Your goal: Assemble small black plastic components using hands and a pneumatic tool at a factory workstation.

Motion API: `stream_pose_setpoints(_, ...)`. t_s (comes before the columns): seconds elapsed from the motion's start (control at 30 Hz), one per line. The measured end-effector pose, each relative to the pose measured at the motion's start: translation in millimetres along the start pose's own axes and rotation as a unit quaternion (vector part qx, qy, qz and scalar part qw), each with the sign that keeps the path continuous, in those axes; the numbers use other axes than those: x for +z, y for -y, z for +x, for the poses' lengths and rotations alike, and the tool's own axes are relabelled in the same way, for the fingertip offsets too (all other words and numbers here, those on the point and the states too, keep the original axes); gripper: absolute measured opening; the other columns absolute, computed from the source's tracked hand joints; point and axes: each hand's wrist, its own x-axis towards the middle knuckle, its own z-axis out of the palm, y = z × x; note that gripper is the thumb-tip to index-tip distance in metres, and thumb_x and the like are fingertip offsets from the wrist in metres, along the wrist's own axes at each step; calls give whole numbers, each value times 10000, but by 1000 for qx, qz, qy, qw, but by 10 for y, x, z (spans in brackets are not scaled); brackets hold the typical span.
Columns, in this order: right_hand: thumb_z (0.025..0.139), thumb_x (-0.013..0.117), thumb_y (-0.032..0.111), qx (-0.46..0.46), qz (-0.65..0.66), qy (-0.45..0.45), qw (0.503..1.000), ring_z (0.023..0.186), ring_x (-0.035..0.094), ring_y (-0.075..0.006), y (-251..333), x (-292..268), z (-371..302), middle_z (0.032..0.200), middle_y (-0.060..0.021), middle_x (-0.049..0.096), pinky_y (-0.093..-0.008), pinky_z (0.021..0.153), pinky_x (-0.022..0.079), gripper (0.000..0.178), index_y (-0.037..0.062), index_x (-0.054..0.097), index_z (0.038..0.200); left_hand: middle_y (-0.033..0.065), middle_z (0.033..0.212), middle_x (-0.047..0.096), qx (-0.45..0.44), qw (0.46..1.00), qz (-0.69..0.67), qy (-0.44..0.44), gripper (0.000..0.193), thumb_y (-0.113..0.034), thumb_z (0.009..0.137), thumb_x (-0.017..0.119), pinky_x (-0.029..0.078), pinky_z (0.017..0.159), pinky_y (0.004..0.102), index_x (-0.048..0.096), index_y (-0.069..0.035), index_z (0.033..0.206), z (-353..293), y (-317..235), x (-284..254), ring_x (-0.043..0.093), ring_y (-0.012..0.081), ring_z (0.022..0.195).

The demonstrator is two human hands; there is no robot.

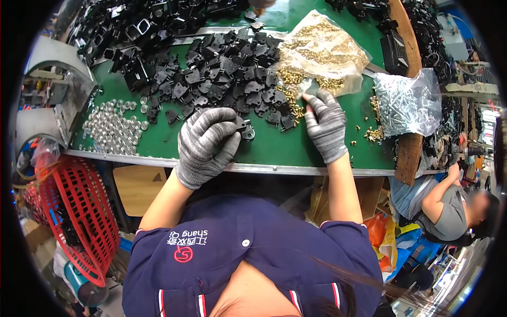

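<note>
On the table (285, 150), caps (113, 127) lie at the left, brackets (211, 66) to their right, housings (142, 26) behind. Right of the brackets lies a bag (322, 50) with screws in it; more screws (290, 95) lie loose before it. Farther right, a second bag (406, 103) lies partly on a plank (409, 161). A basket (79, 211) is before the table's left corner; a person (446, 211) is right of the plank.

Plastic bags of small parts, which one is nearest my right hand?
The bag of brass-coloured pieces, just beyond your right hand; the bag of silver-coloured pieces lies farther right.
</note>
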Motion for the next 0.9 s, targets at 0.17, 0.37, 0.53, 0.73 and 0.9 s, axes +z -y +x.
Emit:
stream_pose_setpoints(0.17, 875, 636, 103, -69, -29, 22, 997, 1165, 581, -363, -26, 118, 174, 1278, -182, 618, -408, 1027, 442, 385, 55, 656, 1256, 134, 1033, 688, -27, 999, -26, -23, 195, 40, 752, 740, 567, 733, 341, 661, -26, 918, -42, -15, 32, 683, 268, 878)
stream_pose_setpoints(0.37, 926, 579, 191, -74, 208, 99, 970, 1285, 506, -335, -17, 294, 476, 1330, -171, 595, -423, 1106, 371, 433, 97, 583, 1349, 118, 1002, 690, -49, 997, -32, -48, 185, 10, 747, 746, 557, 740, 363, 666, -41, 906, -62, -6, 92, 684, 289, 862)
stream_pose_setpoints(0.53, 931, 561, 153, -68, 219, 130, 965, 1251, 539, -333, 52, 339, 530, 1318, -161, 611, -415, 1098, 385, 387, 89, 618, 1308, 124, 1006, 690, -42, 998, -16, -49, 192, 21, 748, 742, 558, 734, 355, 661, -37, 912, -76, 12, 81, 684, 290, 869)
stream_pose_setpoints(0.73, 918, 576, 119, -26, 325, 112, 939, 1175, 578, -340, 99, 184, 116, 1240, -153, 644, -401, 1052, 428, 356, 85, 648, 1265, 125, 1009, 690, -57, 996, -24, -68, 188, 20, 750, 744, 558, 734, 352, 656, -34, 907, -105, 42, 117, 685, 289, 875)
stream_pose_setpoints(0.9, 898, 612, 120, 163, 523, 84, 833, 1086, 604, -330, 181, -59, -284, 1152, -150, 659, -391, 998, 466, 354, 85, 654, 1247, 139, 1072, 688, -34, 997, -26, -61, 212, 73, 769, 730, 569, 756, 311, 661, -14, 949, -86, 18, 58, 688, 242, 917)
